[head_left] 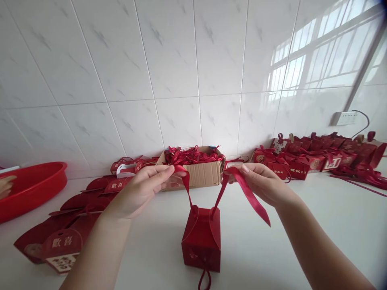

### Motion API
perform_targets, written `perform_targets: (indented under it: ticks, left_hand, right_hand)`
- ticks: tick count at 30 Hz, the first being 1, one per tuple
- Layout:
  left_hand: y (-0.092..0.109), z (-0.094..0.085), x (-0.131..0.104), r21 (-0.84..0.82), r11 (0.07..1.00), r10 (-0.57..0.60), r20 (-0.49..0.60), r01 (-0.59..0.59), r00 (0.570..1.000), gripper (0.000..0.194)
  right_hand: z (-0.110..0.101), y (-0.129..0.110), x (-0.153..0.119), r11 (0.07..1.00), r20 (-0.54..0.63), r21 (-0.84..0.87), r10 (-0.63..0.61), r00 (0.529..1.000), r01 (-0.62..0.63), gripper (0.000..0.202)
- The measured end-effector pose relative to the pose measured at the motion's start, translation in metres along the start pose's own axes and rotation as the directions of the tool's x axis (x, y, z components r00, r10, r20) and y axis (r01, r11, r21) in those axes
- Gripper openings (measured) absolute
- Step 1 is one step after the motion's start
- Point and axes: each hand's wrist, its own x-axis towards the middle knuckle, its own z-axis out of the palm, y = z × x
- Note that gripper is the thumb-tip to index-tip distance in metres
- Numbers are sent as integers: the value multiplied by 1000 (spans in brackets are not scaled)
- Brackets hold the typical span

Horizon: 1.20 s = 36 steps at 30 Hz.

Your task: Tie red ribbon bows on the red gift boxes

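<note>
A small red gift box [201, 237] stands upright on the white table, its top flaps folded together. A red ribbon [249, 191] runs through the holes at its top, one end up to each side. My left hand [151, 183] pinches the left end between thumb and fingers. Between the thumb and fingers of my right hand [262, 179] is the right end, with a loose tail hanging down. Both hands are raised above the box, apart from each other. A dark red cord loop [204, 280] lies at the box's near side.
Behind is a cardboard box [205, 174] full of red ribbons. Unfinished-looking red boxes [65, 241] lie at left beside a red basin [33, 189], where another hand [6, 186] shows. Several closed gift boxes [298, 167] and loose ribbons [364, 175] are at right, below a wall socket [345, 118].
</note>
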Motion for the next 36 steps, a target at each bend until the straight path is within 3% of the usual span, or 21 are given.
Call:
perform_targets:
  ticks: [4,7,12,17,22,26,29,33,36]
  left_hand:
    - [13,12,7,139,990,-14,45,7,999,43]
    - [15,20,7,190,981,41,34,-47,999,51]
    - [8,34,5,366,924,161,-124,-106,979,20]
    - [3,45,4,363,914,265,-188,-184,946,8]
    - [3,47,0,352,916,265,-168,-193,949,17]
    - [4,46,-4,370,907,290,-203,-201,935,15]
    - [4,45,-6,366,902,325,-226,-229,918,14]
    - [4,44,-7,383,881,389,-255,-277,885,17]
    - [4,45,-7,389,870,423,-271,-304,864,19]
  right_hand:
    - [2,-6,-1,999,-47,28,-25,999,27,34]
    - [6,-11,-2,997,-85,-41,-68,994,64,33]
    - [15,-12,-2,972,-171,-186,-177,969,144,33]
    - [19,-6,-2,936,-311,-295,-283,907,191,33]
    - [19,-2,-3,896,-279,-345,-383,881,281,44]
    - [22,-2,-5,825,-240,-438,-491,838,358,40]
    - [23,0,-4,759,-208,-527,-552,808,383,39]
    - [23,2,-1,708,-91,-558,-570,817,432,42]
    - [24,3,1,683,-91,-567,-607,789,460,43]
